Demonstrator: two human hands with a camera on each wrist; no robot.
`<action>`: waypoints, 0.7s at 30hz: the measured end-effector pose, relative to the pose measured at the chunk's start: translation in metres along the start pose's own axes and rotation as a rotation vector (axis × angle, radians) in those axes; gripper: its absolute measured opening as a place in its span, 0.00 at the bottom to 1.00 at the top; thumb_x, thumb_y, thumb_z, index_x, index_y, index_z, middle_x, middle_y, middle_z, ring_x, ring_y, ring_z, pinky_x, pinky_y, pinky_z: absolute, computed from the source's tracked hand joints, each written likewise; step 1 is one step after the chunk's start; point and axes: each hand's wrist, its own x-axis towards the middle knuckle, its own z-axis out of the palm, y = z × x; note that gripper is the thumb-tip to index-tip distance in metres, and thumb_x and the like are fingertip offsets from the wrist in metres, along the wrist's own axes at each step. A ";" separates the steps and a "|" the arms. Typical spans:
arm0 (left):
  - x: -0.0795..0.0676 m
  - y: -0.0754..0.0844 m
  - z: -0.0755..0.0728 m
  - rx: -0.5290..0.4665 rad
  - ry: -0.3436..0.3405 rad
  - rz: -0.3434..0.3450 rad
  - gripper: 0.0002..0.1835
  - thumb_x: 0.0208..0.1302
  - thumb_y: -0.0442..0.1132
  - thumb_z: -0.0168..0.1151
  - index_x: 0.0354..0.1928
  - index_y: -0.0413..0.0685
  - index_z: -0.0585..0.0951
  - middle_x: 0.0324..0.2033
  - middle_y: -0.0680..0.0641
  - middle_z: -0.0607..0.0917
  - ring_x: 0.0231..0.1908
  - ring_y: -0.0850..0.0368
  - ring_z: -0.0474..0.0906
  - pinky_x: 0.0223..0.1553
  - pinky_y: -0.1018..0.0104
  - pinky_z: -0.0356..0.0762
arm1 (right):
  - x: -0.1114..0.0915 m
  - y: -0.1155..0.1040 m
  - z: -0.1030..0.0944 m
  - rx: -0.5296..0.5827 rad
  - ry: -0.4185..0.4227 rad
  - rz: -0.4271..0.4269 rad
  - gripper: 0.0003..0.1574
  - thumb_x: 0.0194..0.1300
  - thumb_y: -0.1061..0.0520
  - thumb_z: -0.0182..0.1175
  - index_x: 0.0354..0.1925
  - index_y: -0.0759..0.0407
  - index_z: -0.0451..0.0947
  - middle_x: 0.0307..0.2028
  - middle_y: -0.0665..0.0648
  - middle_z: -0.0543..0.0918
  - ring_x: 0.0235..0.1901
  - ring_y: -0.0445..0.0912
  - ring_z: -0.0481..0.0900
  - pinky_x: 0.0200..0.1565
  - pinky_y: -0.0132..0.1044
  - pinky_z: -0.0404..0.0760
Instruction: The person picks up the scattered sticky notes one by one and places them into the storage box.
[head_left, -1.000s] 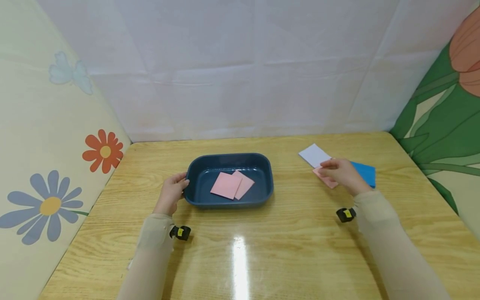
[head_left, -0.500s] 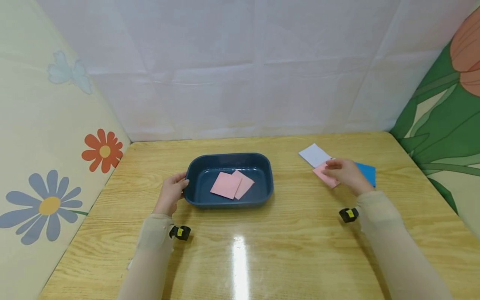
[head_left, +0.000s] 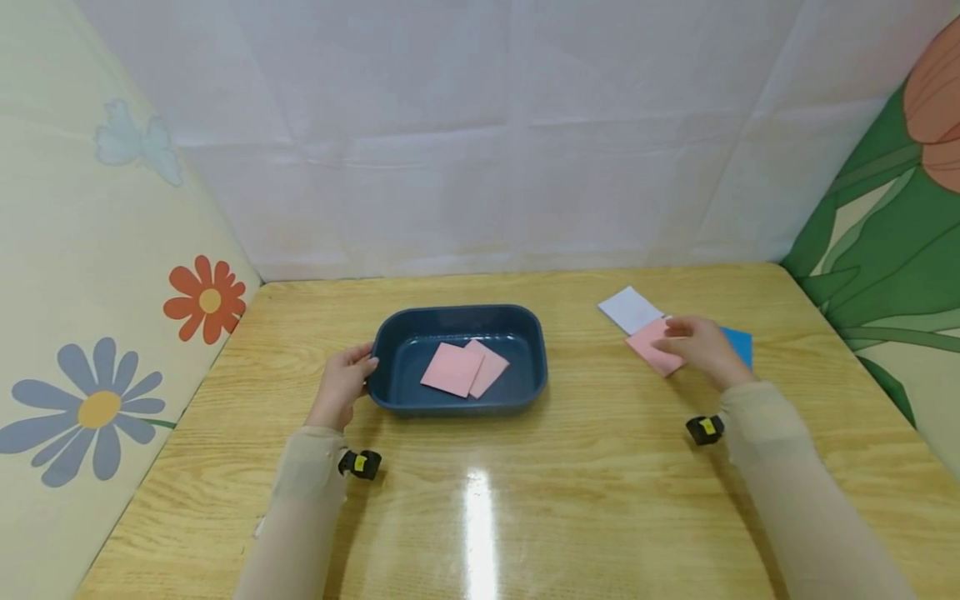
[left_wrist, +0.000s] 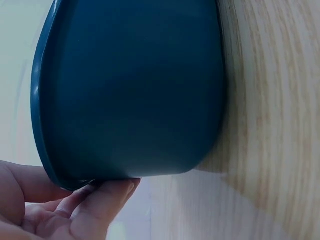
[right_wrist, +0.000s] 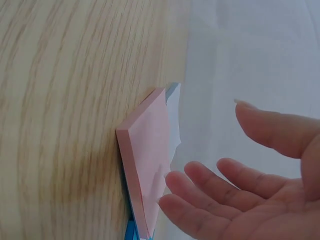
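Left arm (head_left: 296, 508): long-sleeved, extended forward, angled inward; the left grip (head_left: 340, 387) is held in a pinch, the thumb opposed to the fingers. Right arm (head_left: 802, 492): likewise sleeved and angled inward; in the right grip (head_left: 703, 350), fingers are loosely curved, the thumb set apart.

A dark-blue tray (head_left: 405, 367) stands upright, gripped by the left hand (head_left: 341, 387); a square pink pad (head_left: 652, 348) lies below the right hand (head_left: 703, 348).
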 end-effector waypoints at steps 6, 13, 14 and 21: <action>0.000 0.001 0.000 -0.003 0.002 0.000 0.25 0.78 0.33 0.40 0.73 0.36 0.58 0.68 0.36 0.65 0.64 0.44 0.66 0.61 0.50 0.69 | 0.000 0.001 -0.003 -0.014 0.008 0.006 0.43 0.71 0.56 0.55 0.68 0.82 0.48 0.66 0.81 0.56 0.64 0.71 0.57 0.63 0.60 0.62; 0.000 0.002 0.000 -0.006 0.005 0.000 0.25 0.78 0.33 0.40 0.73 0.36 0.58 0.69 0.36 0.65 0.64 0.44 0.66 0.61 0.50 0.68 | 0.002 0.004 -0.006 -0.033 -0.007 0.017 0.46 0.71 0.54 0.55 0.69 0.82 0.45 0.66 0.81 0.54 0.64 0.72 0.57 0.62 0.62 0.61; 0.000 0.002 0.000 -0.008 0.006 0.001 0.25 0.78 0.33 0.40 0.73 0.35 0.58 0.68 0.36 0.65 0.64 0.44 0.66 0.61 0.50 0.68 | 0.003 0.005 -0.006 -0.037 -0.008 0.017 0.46 0.71 0.54 0.55 0.69 0.82 0.45 0.67 0.81 0.54 0.64 0.72 0.57 0.62 0.62 0.61; -0.001 0.001 0.000 -0.001 0.003 0.007 0.24 0.77 0.33 0.41 0.72 0.35 0.59 0.68 0.35 0.66 0.63 0.43 0.67 0.60 0.50 0.69 | 0.005 0.006 -0.009 -0.060 -0.008 0.028 0.50 0.69 0.54 0.58 0.68 0.84 0.42 0.67 0.83 0.51 0.65 0.73 0.53 0.63 0.64 0.58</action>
